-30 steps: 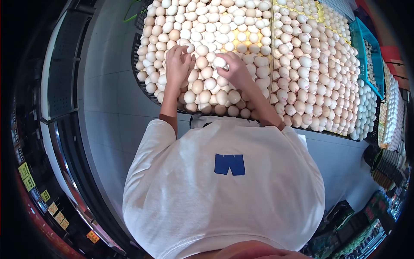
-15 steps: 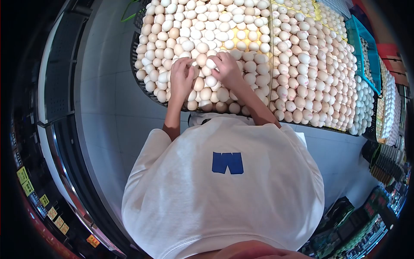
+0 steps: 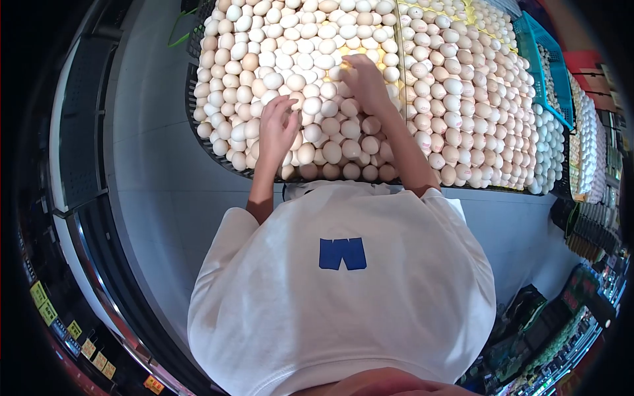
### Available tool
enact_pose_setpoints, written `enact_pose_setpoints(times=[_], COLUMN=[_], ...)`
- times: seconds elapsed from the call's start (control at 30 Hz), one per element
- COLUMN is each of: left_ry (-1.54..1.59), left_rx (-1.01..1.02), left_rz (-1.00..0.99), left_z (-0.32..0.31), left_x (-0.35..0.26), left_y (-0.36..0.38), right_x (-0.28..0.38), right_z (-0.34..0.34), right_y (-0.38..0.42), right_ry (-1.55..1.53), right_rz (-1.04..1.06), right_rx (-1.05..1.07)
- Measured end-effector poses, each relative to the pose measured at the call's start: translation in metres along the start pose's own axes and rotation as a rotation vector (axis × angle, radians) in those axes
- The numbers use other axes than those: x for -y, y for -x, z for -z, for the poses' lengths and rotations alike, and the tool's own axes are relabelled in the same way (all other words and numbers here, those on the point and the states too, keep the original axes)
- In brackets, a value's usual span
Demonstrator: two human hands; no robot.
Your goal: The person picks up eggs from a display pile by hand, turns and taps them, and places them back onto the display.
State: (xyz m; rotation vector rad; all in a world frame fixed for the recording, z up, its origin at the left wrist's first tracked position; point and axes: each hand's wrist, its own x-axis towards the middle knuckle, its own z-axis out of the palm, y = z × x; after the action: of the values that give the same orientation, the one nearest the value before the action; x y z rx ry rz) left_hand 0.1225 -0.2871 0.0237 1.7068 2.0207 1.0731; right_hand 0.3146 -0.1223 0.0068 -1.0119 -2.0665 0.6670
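Many brown and cream eggs (image 3: 332,152) are heaped in the near part of a black crate. My left hand (image 3: 279,127) rests over them with its fingers bent and its thumb apart, open and next to several eggs. Further forward, my right hand (image 3: 364,80) is closed at the edge of a yellow egg tray (image 3: 372,55), its fingers around a pale egg (image 3: 335,72) that shows partly at the fingertips. Eggs stand in rows on the tray around bare yellow cups.
To the right, stamped eggs (image 3: 452,102) stand in rows beyond a divider (image 3: 401,59). A blue basket (image 3: 566,99) sits past them. The black crate's rim (image 3: 191,109) curves at the left, beside the grey floor (image 3: 148,132). A dark shelf unit (image 3: 80,119) stands further left.
My right hand has moved forward and right, from the loose heap to the yellow tray, with the pale egg. My left hand has stayed over the heap. The whole view has shifted slightly.
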Motion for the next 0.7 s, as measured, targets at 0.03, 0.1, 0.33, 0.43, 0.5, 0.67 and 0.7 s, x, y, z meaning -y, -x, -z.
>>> enact_pose_setpoints(times=[0.03, 0.1, 0.33, 0.43, 0.5, 0.67, 0.7], left_ry=[0.006, 0.027, 0.003, 0.013, 0.016, 0.017, 0.02], left_rx=[0.009, 0.002, 0.04, 0.061, 0.058, 0.002, -0.001], left_rz=[0.005, -0.01, -0.049, -0.054, -0.03, -0.03, -0.02], left_z=[-0.001, -0.003, -0.007, -0.007, -0.006, -0.01, -0.01], left_x=[-0.001, -0.003, -0.006, -0.005, -0.006, -0.006, -0.009], left_y=[-0.001, -0.001, -0.007, -0.007, -0.006, 0.001, 0.001], right_x=[-0.012, -0.051, -0.098, -0.117, -0.12, -0.117, -0.11], right_z=[0.004, 0.001, -0.013, -0.037, -0.043, -0.034, -0.027], right_y=[-0.014, -0.039, -0.099, -0.106, -0.107, -0.113, -0.109], right_ry=[0.058, 0.172, 0.485, 0.597, 0.604, 0.396, 0.344], right_rz=[0.031, 0.162, 0.348, 0.193, 0.235, 0.078, 0.137], right_rx=[-0.054, -0.172, 0.097, 0.269, 0.222, 0.246, 0.161])
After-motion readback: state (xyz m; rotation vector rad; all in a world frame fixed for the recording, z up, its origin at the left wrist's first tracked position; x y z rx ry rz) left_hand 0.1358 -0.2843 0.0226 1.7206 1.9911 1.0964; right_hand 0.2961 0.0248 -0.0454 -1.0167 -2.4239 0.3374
